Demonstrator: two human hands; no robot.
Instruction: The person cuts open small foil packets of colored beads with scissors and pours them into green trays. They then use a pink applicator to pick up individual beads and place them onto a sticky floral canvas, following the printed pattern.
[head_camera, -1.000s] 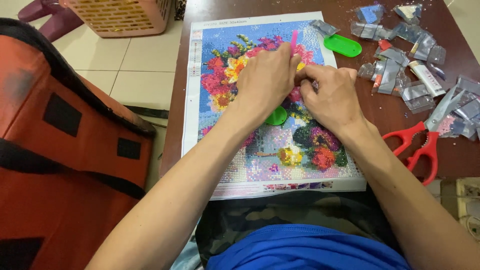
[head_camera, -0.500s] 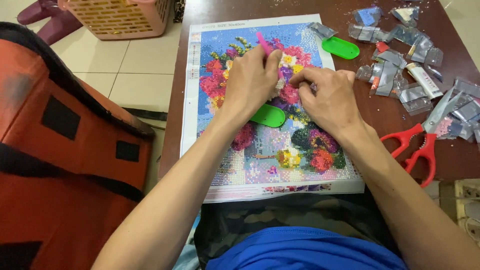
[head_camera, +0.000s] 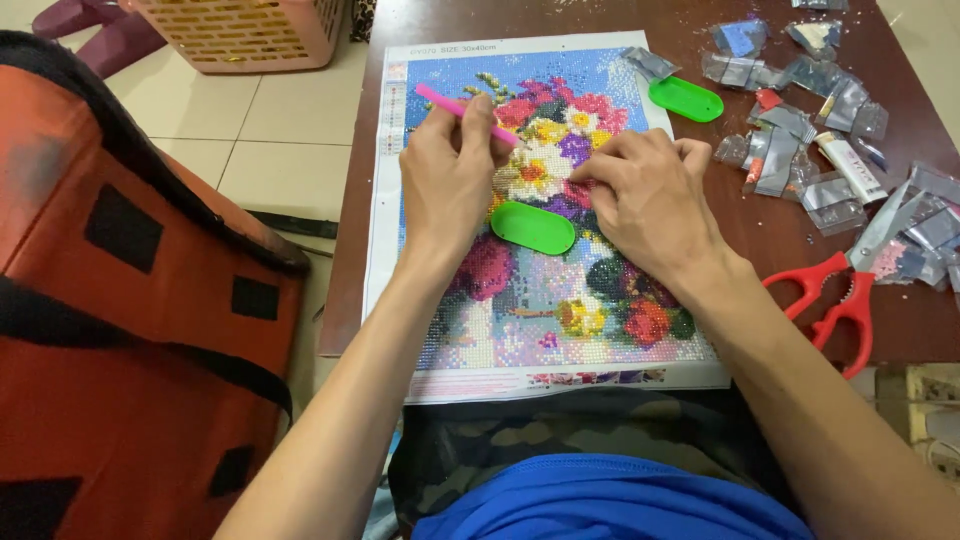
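A flower-patterned diamond painting canvas lies on the brown table. My left hand grips a pink applicator pen, its tip pointing toward the white and yellow flowers. My right hand rests flat on the canvas, fingertips pressed beside the purple flower. A small green oval tray sits on the canvas between my two hands.
A second green tray lies at the canvas's top right corner. Several small plastic bead packets are scattered at the right, with red-handled scissors. A pink basket stands on the tiled floor; an orange and black bag is at left.
My left hand has slid left and up off the green tray, uncovering it, and the pink pen now shows clearly. My right hand stays on the canvas.
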